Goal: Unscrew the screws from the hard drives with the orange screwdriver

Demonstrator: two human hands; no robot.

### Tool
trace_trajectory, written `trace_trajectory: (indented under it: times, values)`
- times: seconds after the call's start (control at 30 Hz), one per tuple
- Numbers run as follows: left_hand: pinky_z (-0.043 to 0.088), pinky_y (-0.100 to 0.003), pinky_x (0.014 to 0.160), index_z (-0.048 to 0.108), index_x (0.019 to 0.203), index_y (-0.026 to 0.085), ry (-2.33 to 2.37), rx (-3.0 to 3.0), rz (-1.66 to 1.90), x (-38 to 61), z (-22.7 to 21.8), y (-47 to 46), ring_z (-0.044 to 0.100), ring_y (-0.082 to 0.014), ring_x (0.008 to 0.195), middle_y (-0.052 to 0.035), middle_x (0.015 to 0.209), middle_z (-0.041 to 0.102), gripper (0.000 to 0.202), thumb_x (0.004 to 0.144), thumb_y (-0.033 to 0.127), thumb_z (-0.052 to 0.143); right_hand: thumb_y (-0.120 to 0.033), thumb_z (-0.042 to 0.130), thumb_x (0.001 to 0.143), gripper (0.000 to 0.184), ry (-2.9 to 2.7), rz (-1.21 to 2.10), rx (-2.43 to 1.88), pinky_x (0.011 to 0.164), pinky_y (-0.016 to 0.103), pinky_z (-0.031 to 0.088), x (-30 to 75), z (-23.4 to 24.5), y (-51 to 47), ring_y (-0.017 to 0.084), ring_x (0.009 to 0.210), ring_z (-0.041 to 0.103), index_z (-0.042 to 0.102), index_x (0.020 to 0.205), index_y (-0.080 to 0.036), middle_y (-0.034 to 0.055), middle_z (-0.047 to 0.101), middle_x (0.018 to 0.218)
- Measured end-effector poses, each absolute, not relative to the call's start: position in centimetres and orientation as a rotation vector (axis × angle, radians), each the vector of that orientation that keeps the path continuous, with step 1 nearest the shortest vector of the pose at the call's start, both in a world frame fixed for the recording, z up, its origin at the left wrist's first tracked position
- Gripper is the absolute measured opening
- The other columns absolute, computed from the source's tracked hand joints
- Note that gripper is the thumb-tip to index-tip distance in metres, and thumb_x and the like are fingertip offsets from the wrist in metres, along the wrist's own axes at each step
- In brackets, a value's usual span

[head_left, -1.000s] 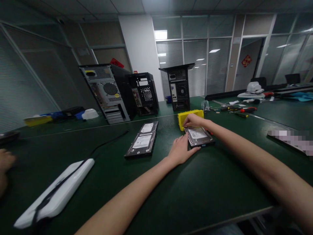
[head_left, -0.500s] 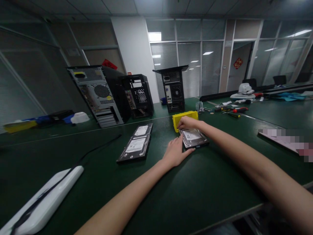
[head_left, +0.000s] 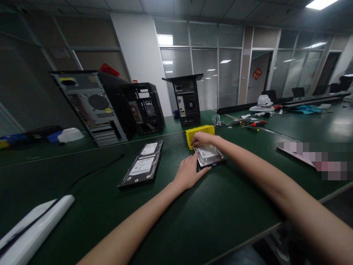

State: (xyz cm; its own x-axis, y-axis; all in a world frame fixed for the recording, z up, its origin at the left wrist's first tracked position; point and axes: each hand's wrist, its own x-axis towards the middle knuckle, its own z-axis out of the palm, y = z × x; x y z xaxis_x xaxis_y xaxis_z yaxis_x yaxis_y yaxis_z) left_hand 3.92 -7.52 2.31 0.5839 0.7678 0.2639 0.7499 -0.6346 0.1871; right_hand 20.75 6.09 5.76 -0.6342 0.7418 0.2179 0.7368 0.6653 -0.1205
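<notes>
A hard drive (head_left: 209,154) with a white label lies flat on the green table. My left hand (head_left: 189,171) holds its near left corner, fingers stretched along the left side and thumb along the front edge. Fingers bent into a pinch, my right hand (head_left: 202,138) is over the drive's far left corner; whatever is between the fingertips is hidden. Just behind that hand stands a yellow plastic box (head_left: 206,129). To the left, two more hard drives lie end to end, the farther one (head_left: 149,148) and the nearer one (head_left: 141,167), both label side up.
Several computer cases stand at the back: a large one (head_left: 102,106), a smaller black one (head_left: 146,108) and one with a raised panel (head_left: 189,101). Screwdrivers (head_left: 259,123) lie back right. A white device (head_left: 41,224) with a black cable (head_left: 93,170) sits front left.
The view has turned slightly right, so everything appears shifted left. Both hands keep the same places at the hard drive.
</notes>
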Motion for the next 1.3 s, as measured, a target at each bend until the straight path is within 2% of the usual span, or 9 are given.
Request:
trace_trajectory:
  times: [0.23, 0.53, 0.67, 0.87, 1.3]
  values:
    - [0.032, -0.046, 0.107, 0.035, 0.14, 0.012, 1.299, 2.738, 0.521, 4.0, 2.2, -7.5, 0.043, -0.0314, 0.13, -0.018, 0.144, 0.043, 0.078, 0.084, 0.067, 0.038, -0.014, 0.057, 0.082, 0.027, -2.622, 0.067, -1.198, 0.083, 0.018, 0.046, 21.0, 5.9, 5.4, 0.018, 0.096, 0.067, 0.074, 0.103, -0.013, 0.0072, 0.071, 0.104]
    - [0.034, -0.043, 0.106, 0.032, 0.141, 0.01, 1.308, 2.741, 0.531, 4.0, 2.1, -7.8, 0.044, -0.0314, 0.129, -0.019, 0.142, 0.044, 0.081, 0.084, 0.066, 0.041, -0.014, 0.054, 0.084, 0.029, -2.626, 0.093, -1.168, 0.085, 0.018, 0.046, 21.3, 4.9, 6.0, 0.018, 0.099, 0.067, 0.073, 0.106, -0.012, 0.0074, 0.07, 0.107]
    - [0.034, -0.044, 0.106, 0.034, 0.14, 0.013, 1.3, 2.741, 0.536, 4.0, 2.1, -7.8, 0.045, -0.0311, 0.128, -0.0169, 0.14, 0.047, 0.076, 0.084, 0.064, 0.042, -0.014, 0.055, 0.084, 0.028, -2.624, 0.096, -1.164, 0.081, 0.016, 0.047, 21.3, 4.7, 6.2, 0.016, 0.095, 0.068, 0.074, 0.104, -0.013, 0.0068, 0.071, 0.105]
    - [0.036, -0.044, 0.104, 0.039, 0.136, 0.013, 1.282, 2.749, 0.559, 4.0, 2.0, -7.8, 0.046, -0.0315, 0.126, -0.0166, 0.138, 0.049, 0.073, 0.084, 0.065, 0.042, -0.014, 0.054, 0.084, 0.029, -2.592, 0.091, -1.177, 0.084, 0.018, 0.046, 21.1, 4.7, 5.9, 0.018, 0.097, 0.067, 0.074, 0.104, -0.014, 0.0071, 0.071, 0.105]
    - [0.034, -0.045, 0.106, 0.032, 0.141, 0.009, 1.298, 2.74, 0.525, 3.9, 2.0, -7.7, 0.044, -0.0316, 0.129, -0.0189, 0.142, 0.045, 0.081, 0.084, 0.066, 0.041, -0.009, 0.053, 0.081, 0.032, -2.582, 0.188, -1.186, 0.084, 0.016, 0.047, 21.9, 4.9, 5.9, 0.016, 0.097, 0.067, 0.074, 0.105, -0.012, 0.0064, 0.071, 0.106]
